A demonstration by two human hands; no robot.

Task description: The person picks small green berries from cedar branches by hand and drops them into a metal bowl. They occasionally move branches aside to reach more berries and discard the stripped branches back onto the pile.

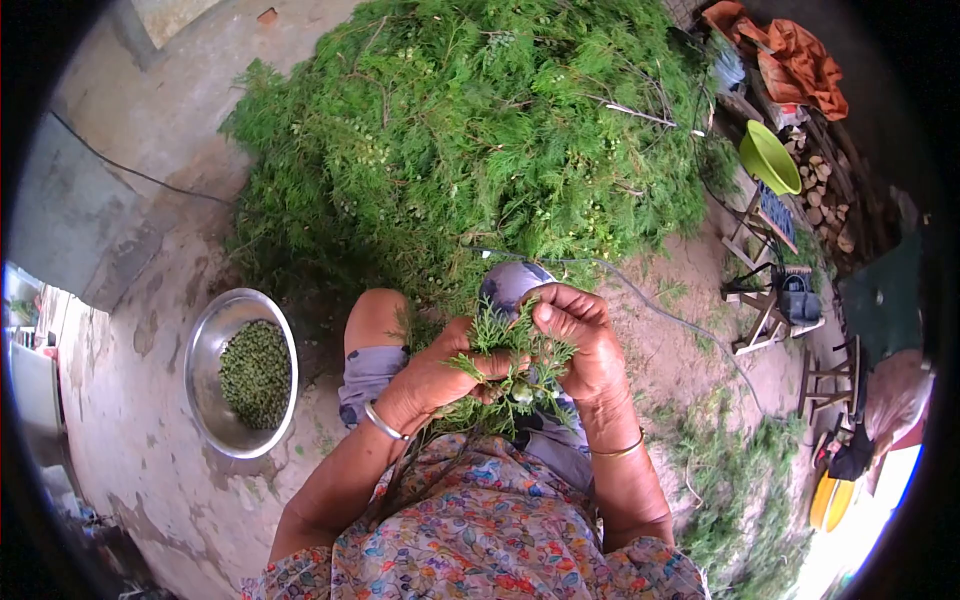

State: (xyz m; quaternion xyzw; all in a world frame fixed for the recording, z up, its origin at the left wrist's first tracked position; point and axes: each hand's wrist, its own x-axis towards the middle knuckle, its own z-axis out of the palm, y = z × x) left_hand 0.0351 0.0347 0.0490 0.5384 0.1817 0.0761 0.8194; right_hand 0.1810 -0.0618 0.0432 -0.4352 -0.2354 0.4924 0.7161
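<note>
Over my lap, my left hand (447,368) is closed around a leafy evergreen sprig (490,330); its brown stems trail down beneath my wrist. My right hand (583,340) pinches the same sprig from the other side, thumb and forefinger together near its top. A few pale green cones (522,392) show among the leaves between the hands. Whether the right fingertips hold a cone or only foliage is hidden. To the left on the floor stands a metal basin (196,390) with a heap of small green cones (255,375) in it.
A large pile of cut evergreen branches (480,130) lies in front of my knees. Loose sprigs (740,490) are strewn at the right. A cable (690,325) crosses the floor. Small stools (770,305), a green basin (768,160) and firewood (818,200) stand along the right.
</note>
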